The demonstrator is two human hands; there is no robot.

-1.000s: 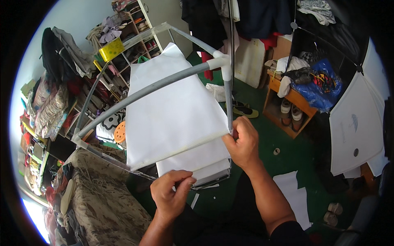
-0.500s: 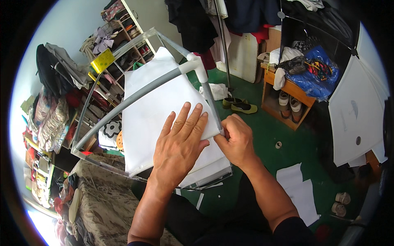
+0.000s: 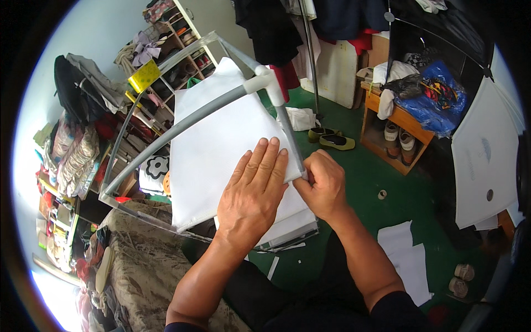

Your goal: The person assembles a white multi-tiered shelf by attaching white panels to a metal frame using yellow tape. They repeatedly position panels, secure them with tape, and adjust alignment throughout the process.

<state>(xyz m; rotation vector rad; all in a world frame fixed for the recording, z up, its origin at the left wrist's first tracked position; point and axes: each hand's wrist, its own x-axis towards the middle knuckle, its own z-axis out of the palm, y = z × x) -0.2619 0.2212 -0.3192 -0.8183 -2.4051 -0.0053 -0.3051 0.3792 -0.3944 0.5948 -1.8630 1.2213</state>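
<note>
A large white sheet (image 3: 215, 119) lies stretched across a frame of grey tubes (image 3: 180, 124) with white corner joints (image 3: 263, 83). My left hand (image 3: 253, 191) rests flat on the sheet near its right edge, fingers straight and close together. At the sheet's right corner, where a tube runs down to it, my right hand (image 3: 324, 185) is closed with curled fingers and thumb. Whether it grips the sheet's edge or the tube end is hidden. Below the frame's near edge, another white panel (image 3: 287, 224) shows between my arms.
Cut white sheets (image 3: 404, 260) and a small roll (image 3: 382, 194) lie on the green floor. A wooden shoe cabinet (image 3: 395, 119) stands at the right, green shoes (image 3: 336, 141) beside it. At left is a camouflage-patterned cloth (image 3: 138, 254); shelves (image 3: 188, 41) rise behind the frame.
My left hand has slid a little to the right across the sheet, its fingers drawing closer together. The right hand stays at the corner. The whole view has shifted slightly.
</note>
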